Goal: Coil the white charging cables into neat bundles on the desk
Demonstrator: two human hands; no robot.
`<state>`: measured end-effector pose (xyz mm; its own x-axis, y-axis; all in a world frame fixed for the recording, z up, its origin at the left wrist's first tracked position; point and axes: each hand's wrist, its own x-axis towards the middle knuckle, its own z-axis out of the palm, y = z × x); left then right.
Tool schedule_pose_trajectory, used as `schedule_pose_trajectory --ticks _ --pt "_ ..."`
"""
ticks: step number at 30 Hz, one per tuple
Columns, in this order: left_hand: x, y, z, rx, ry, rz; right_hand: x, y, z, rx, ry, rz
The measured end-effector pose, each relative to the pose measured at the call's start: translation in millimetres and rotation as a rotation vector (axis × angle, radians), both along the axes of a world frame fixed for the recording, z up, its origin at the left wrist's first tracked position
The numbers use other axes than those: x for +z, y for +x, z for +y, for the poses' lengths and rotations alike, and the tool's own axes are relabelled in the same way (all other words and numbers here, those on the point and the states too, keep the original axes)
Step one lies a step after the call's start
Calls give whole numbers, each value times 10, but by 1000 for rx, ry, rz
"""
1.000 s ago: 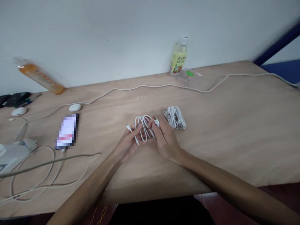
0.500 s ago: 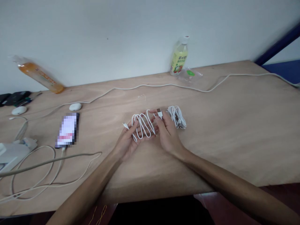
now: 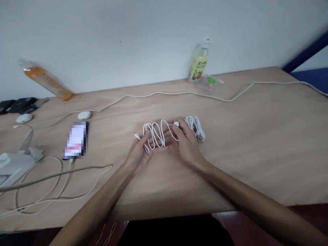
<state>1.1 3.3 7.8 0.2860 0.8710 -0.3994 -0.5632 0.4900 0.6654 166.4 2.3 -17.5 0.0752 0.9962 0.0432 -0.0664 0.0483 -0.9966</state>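
Note:
A white USB charging cable [image 3: 154, 135], gathered in loose loops, stretches between my two hands above the wooden table. My left hand [image 3: 137, 150] grips one end, thumb over the loops, and the small metal-tipped plug [image 3: 136, 136] pokes out past the thumb. Between thumb and fingers, my right hand [image 3: 188, 143] pinches the cable near its wider USB plug [image 3: 176, 123]. Just beyond the right hand lie bundled white cables [image 3: 195, 128], partly hidden by its fingers.
A phone [image 3: 76, 140] with a cord lies left, near a white charger block [image 3: 16, 164] and tangled cords. Two white cases sit behind. Along the wall are an orange bottle [image 3: 48, 82], a yellow drink bottle [image 3: 198, 66] and clear plastic [image 3: 211, 81]. A long cord [image 3: 159, 93] crosses the table.
My right hand has shifted slightly right, drawing the cable's last loop wider, and the USB plug has turned in its fingers. My left hand keeps its hold. The view has moved a little.

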Motion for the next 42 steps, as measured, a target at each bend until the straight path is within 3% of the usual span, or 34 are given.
schedule_pose_trajectory --ticks 13,22,30,42 --pt "17 -13 21 94 13 28 -5 10 16 44 -14 67" --pt "13 -28 18 96 32 47 -21 -8 2 -3 14 -74" --pt "-10 18 -14 125 100 109 -35 -55 -33 24 -35 -5" --pt "21 20 -23 83 79 116 -43 -22 -1 27 -45 41"
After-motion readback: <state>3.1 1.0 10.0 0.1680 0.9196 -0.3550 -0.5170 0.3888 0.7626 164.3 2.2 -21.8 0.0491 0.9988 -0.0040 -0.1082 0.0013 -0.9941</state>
